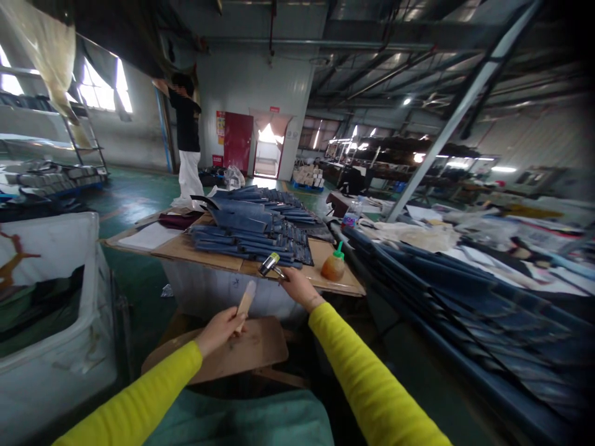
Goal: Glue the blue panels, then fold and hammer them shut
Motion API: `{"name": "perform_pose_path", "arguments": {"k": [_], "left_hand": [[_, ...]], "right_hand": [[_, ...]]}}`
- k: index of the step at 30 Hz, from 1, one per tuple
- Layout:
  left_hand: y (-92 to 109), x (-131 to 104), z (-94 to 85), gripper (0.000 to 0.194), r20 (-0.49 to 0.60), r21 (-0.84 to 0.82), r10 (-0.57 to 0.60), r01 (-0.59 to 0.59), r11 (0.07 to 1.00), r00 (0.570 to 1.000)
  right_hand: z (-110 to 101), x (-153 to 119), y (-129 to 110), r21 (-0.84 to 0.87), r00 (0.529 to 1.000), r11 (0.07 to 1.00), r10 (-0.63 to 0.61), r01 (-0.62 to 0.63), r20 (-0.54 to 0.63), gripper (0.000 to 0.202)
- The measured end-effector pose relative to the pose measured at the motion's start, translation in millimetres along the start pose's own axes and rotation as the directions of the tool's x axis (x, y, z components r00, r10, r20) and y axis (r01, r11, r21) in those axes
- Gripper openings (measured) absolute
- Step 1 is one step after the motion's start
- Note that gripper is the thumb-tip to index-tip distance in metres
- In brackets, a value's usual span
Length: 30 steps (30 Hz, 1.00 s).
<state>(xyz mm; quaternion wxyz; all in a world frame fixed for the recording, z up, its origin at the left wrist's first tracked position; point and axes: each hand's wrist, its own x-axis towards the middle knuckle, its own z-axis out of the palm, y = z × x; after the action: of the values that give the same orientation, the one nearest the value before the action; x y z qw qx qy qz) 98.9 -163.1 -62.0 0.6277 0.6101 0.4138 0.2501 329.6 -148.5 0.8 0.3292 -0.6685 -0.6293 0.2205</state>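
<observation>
My left hand point(219, 329), in a yellow sleeve, grips a flat wooden stick point(246, 301) pointing up, just above a small wooden board point(260, 347) in front of me. My right hand point(299, 287) reaches to the near edge of the cardboard-topped table point(204, 253) and holds a small hammer-like tool point(270, 264) with a metal head. Behind it lie stacks of dark blue denim pieces point(253, 232). An orange glue bottle with a green cap point(333, 265) stands just right of my right hand.
Long rows of dark blue fabric point(465, 303) run along a bench on the right. A large white bag point(51, 310) stands at left. A person in a black top and white trousers point(187, 139) stands far back by a red door point(238, 141). Green cloth point(242, 421) covers my lap.
</observation>
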Motion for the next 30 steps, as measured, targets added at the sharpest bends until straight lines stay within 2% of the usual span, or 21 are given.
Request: {"name": "perform_pose_path", "arguments": {"k": [3,5,7,11,15,20,24,27,30], "left_hand": [[-15,-5,-4.1,0.042,-0.083,0.085,0.117,-0.11,0.99,0.99],[-21,-7,-2.2,0.038,-0.104,0.169,0.22,-0.201,0.965,0.97],[-24,-9,-0.1,0.037,-0.104,0.228,0.267,-0.238,0.944,0.958],[-29,-9,-1.0,0.036,-0.094,0.227,0.253,-0.227,0.947,0.963],[-33,-8,-5.3,0.037,-0.113,0.241,0.245,-0.212,0.947,0.963],[-30,-8,-5.9,0.037,-0.102,0.257,0.249,-0.216,0.942,0.963],[-22,-8,-3.8,0.037,-0.104,0.244,0.357,-0.324,0.914,0.928],[-9,-12,-6.9,0.037,-0.18,0.264,0.446,-0.393,0.881,0.877],[14,-20,-18.2,0.034,-0.194,0.396,0.545,-0.443,0.804,0.816]], "right_hand": [[0,24,-9,-0.176,0.992,0.98,-0.075,0.092,0.097,0.027],[10,39,-17,-0.261,0.982,0.955,-0.104,0.143,0.157,0.029],[24,53,-24,-0.324,0.972,0.927,-0.129,0.188,0.194,0.028],[51,66,-24,-0.403,0.977,0.893,-0.148,0.199,0.155,0.03],[58,65,-11,-0.37,0.985,0.913,-0.157,0.173,0.075,0.028],[47,57,-6,-0.16,0.983,0.97,-0.183,0.181,0.002,0.012],[39,51,-35,0.159,0.974,0.966,-0.184,0.205,-0.135,0.013],[30,49,-66,0.452,0.96,0.857,-0.151,0.246,-0.236,0.025],[27,47,-87,0.693,0.96,0.68,-0.059,0.239,-0.273,0.03]]}}
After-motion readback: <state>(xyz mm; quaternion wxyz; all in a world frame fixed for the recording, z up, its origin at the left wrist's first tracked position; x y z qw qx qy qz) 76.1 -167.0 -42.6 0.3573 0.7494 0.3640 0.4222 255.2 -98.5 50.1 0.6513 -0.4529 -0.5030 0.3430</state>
